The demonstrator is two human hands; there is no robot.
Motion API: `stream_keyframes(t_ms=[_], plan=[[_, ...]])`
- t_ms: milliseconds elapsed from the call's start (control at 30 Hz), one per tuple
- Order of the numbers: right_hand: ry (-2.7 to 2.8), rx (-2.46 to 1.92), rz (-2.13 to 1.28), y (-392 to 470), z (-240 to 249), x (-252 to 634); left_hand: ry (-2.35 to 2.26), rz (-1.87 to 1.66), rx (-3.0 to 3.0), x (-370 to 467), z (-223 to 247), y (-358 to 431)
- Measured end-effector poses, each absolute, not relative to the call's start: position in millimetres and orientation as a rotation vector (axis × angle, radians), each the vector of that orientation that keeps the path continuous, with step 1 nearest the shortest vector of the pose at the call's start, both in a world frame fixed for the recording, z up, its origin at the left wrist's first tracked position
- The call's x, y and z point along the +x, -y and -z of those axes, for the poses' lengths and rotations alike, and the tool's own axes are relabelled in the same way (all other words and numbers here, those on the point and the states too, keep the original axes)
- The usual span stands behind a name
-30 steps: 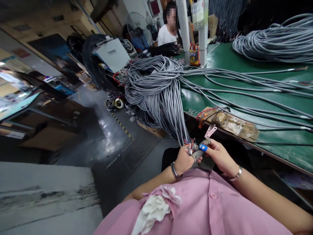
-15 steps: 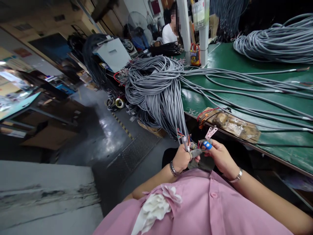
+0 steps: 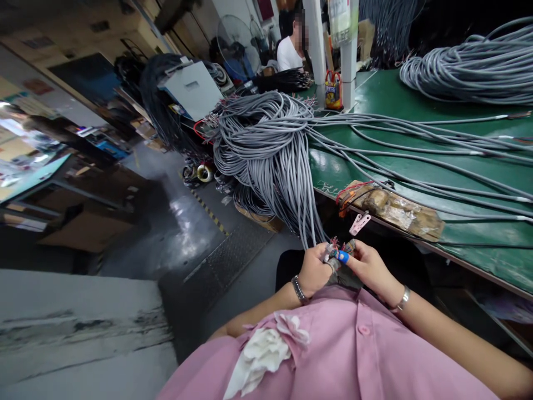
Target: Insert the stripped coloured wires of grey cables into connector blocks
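Note:
My left hand [image 3: 315, 270] is closed around the ends of grey cables [image 3: 307, 219] that hang from a big heap at the table's edge. Thin coloured wires [image 3: 334, 244] stick out of these ends between my two hands. My right hand [image 3: 368, 266], with a blue wrap on the thumb, pinches at the same wires from the right. Its fingertips are close to those of my left hand, and the fingers beneath are partly hidden. Some grey-green covering shows on the fingers of both hands.
A wooden board [image 3: 400, 214] with a pink clip [image 3: 360, 223] lies at the edge of the green table [image 3: 375, 97]. Long grey cables run across it, and a coil [image 3: 470, 72] lies at the back right. Beyond sits a person in white [image 3: 288, 54].
My hands have come together at the wire ends. The coloured wires that stood up above my left hand are now gathered between the fingers. My right hand has moved slightly left.

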State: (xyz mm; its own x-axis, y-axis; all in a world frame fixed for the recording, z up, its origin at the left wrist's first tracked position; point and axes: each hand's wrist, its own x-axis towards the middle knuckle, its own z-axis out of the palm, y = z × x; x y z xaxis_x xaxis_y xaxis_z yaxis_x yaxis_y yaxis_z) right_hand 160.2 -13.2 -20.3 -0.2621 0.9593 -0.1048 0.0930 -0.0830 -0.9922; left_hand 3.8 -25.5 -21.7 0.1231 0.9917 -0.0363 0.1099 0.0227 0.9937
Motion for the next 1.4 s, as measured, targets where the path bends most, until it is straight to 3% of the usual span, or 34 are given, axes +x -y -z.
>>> stream_keyframes(t_ms=[433,800,1400], plan=[[1.419,-0.952,-1.557,15,2,166,-1.069,-0.623,1.315,-12,-2,13],[1.180,-1.084,-1.631,15,9,162,-1.138,-1.102,0.877,6,5,18],[1.143,-0.882,-1.823,5,-11,166,-1.151,-0.947,0.952,8,1,16]])
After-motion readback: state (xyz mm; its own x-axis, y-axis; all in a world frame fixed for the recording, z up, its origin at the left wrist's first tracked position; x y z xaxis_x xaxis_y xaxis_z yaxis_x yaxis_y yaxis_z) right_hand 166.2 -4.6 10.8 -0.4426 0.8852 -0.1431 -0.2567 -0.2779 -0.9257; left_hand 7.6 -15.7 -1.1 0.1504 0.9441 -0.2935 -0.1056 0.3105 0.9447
